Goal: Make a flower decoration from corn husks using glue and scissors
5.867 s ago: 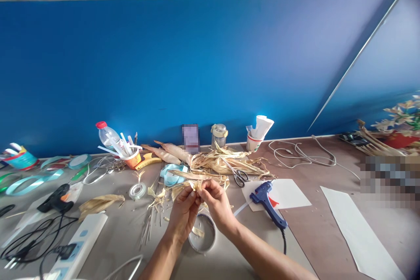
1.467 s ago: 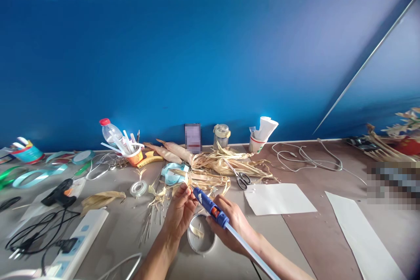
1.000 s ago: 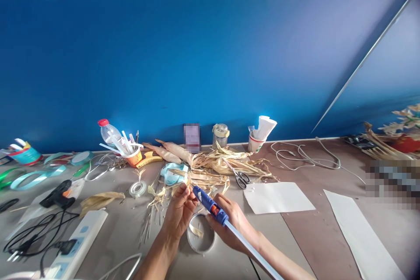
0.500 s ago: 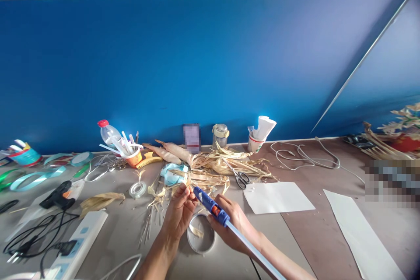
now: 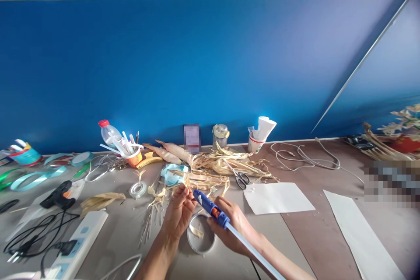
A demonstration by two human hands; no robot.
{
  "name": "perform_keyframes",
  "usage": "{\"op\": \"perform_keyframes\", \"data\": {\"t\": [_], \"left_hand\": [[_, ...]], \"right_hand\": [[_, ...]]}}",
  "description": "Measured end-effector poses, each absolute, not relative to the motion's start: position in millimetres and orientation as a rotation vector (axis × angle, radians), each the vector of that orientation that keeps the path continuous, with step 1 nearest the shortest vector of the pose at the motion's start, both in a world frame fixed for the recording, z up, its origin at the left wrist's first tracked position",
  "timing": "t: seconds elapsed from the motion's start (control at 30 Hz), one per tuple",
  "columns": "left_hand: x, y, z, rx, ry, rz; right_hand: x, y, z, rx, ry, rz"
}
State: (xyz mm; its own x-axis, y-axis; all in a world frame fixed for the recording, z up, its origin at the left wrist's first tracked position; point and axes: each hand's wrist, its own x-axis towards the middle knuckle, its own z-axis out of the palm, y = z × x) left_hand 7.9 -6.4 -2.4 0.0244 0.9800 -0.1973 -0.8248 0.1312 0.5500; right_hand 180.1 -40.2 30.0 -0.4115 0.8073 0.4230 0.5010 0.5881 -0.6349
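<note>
My right hand (image 5: 233, 225) is closed round a blue glue gun (image 5: 210, 207) with an orange trigger and a clear glue stick (image 5: 251, 251) trailing back. Its nozzle points at a small piece of dried corn husk (image 5: 187, 182) that my left hand (image 5: 179, 211) pinches between thumb and fingers. Both hands hover above a round metal tin (image 5: 201, 237) on the table.
A pile of dried husks (image 5: 219, 164), scissors (image 5: 240, 177), a tape roll (image 5: 138, 190) and blue ribbon (image 5: 171, 173) lie beyond my hands. White paper sheets (image 5: 278, 197) lie right. A black glue gun (image 5: 56, 195), power strip (image 5: 78, 240) and cables sit left. Cups and a bottle (image 5: 109, 133) line the blue wall.
Nearly six seconds ago both hands worked the husk and the blue glue gun lay on the white paper. My right hand has since picked it up; over the last second it barely moves.
</note>
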Motion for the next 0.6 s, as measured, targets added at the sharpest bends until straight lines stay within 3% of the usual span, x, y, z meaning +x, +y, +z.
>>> {"op": "perform_keyframes", "data": {"t": [0.3,0.6], "left_hand": [[8.9,-7.2,1.6,0.296,0.501,1.402],[8.1,-8.2,-2.7,0.32,0.431,1.39]], "right_hand": [[199.8,-39.1,40.0,-0.987,-2.008,0.569],[286.5,-39.8,10.3,-1.591,-1.914,0.002]]}}
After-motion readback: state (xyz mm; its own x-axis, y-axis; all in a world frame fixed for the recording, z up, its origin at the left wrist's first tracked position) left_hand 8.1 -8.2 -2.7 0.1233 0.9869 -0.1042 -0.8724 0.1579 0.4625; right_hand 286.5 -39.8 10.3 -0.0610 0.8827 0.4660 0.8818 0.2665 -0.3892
